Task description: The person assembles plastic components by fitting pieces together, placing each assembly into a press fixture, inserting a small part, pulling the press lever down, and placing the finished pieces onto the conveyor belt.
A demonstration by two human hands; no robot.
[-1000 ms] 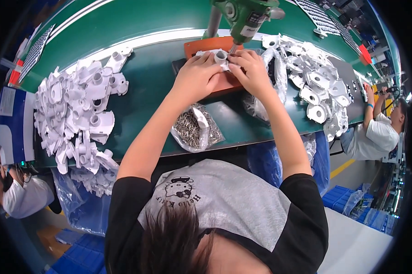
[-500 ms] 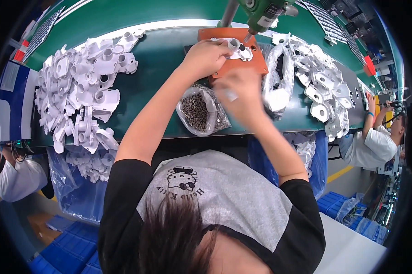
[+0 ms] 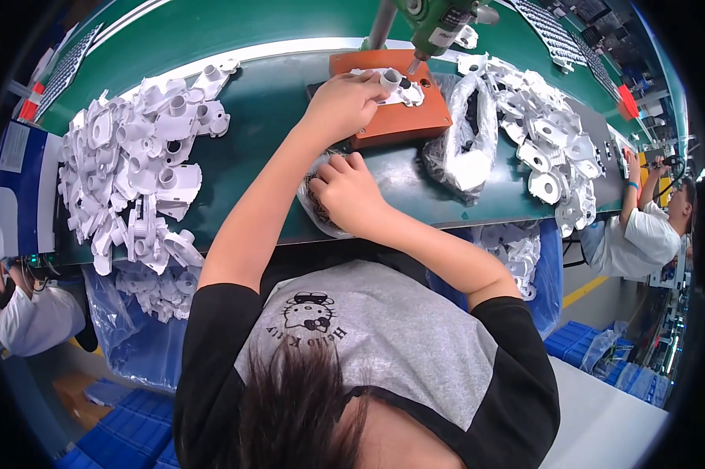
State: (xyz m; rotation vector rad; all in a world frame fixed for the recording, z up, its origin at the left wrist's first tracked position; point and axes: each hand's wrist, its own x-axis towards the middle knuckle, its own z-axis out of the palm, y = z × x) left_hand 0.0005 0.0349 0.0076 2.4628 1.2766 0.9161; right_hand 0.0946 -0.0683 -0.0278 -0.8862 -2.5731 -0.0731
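Observation:
My left hand [image 3: 343,107] is closed on the edge of a white plastic part [image 3: 409,95] with a short round tube, holding it against the orange fixture block [image 3: 403,125]. A small dark piece sits beside the tube. Above the part's right end, a green machine head [image 3: 438,27] points its tip downward. My right hand [image 3: 351,197] has reached into the clear bag of small metal screws [image 3: 319,209] in front of the block. Its fingers are curled, and the fingertips are hidden among the screws, so whatever they pinch does not show.
White plastic parts lie heaped at left [image 3: 137,152] and right [image 3: 552,144]. A crumpled clear plastic bag [image 3: 470,148] lies right of the block. Blue-lined bins [image 3: 137,344] stand below the table edge. Another person [image 3: 638,234] works at far right, and another [image 3: 40,313] at far left.
My right hand has moved left and toward me, from in front of the block into the screw bag. My left hand remains on the white part. The view has shifted slightly.

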